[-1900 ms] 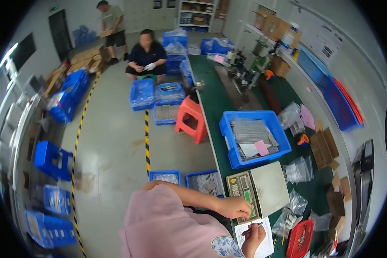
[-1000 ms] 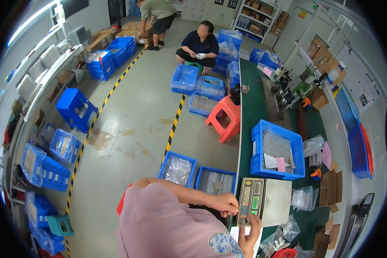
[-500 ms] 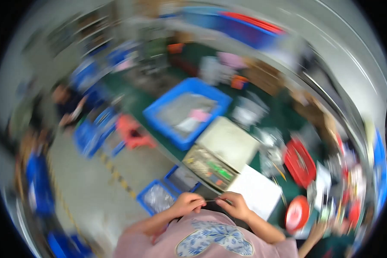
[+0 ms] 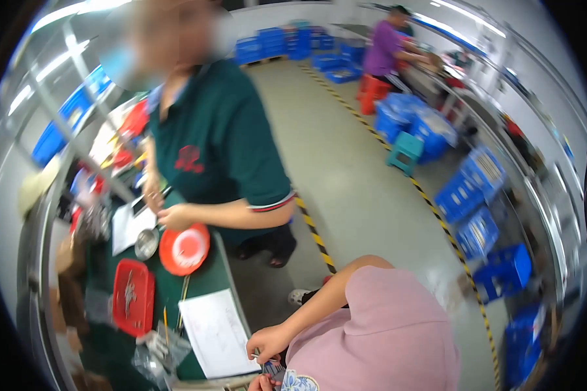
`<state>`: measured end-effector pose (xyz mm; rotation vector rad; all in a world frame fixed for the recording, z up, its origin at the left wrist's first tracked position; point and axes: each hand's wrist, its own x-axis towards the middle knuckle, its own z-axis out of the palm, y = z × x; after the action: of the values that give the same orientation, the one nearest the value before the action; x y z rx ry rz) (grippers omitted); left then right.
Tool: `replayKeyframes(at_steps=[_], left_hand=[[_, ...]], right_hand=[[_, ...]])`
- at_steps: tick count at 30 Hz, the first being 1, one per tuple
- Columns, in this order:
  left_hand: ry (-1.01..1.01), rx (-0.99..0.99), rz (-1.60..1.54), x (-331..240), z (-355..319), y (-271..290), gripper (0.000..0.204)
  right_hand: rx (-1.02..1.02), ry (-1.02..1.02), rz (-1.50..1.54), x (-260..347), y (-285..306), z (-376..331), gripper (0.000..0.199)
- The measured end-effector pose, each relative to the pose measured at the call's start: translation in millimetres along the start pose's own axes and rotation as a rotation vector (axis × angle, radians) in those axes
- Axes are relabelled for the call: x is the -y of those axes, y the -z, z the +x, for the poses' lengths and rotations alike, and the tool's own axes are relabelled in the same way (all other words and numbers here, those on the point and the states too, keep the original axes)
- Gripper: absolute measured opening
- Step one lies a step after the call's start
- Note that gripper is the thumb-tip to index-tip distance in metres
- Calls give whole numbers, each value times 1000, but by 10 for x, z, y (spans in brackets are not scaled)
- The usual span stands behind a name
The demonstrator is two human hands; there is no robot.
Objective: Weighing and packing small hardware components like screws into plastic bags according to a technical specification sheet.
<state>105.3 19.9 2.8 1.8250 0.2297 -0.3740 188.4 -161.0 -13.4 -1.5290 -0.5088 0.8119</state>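
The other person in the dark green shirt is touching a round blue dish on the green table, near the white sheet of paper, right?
Not quite. The round dish under that person's hand is red, not blue, as the head view shows. The rest holds: the shirt is dark green, and the dish sits on the green table near the white sheet of paper.

small dark object (image 4: 274, 369), gripped, beside white sheet (image 4: 216, 333)

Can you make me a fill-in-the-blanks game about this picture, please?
1. The round dish by the standing person's hand is coloured ____.
2. The sheet of paper lies on a ____ table.
3. The standing person's shirt is dark ____.
4. The stool on the floor is coloured ____.

Missing words: red; green; green; teal.
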Motion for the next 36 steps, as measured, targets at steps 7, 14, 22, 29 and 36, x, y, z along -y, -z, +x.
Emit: replayKeyframes(at_steps=[7, 14, 22, 29, 36], left_hand=[[174, 261, -62, -121, 439, -11, 20], [-32, 250, 137, -357, 526, -78, 21], [136, 384, -83, -400, 672, -17, 18], [56, 359, 16, -220, 725, -55, 22], [185, 324, -18, -281, 688, -67, 24]], right_hand=[[-520, 644, -636, -116, 162, -337, 23], [-212, -52, -95, 196, 325, -395, 29], [-266, 781, -727, 101, 610, -318, 28], [-215, -23, -77, 177, 467, -280, 20], [-628, 964, -816, 27, 552, -289, 16]])
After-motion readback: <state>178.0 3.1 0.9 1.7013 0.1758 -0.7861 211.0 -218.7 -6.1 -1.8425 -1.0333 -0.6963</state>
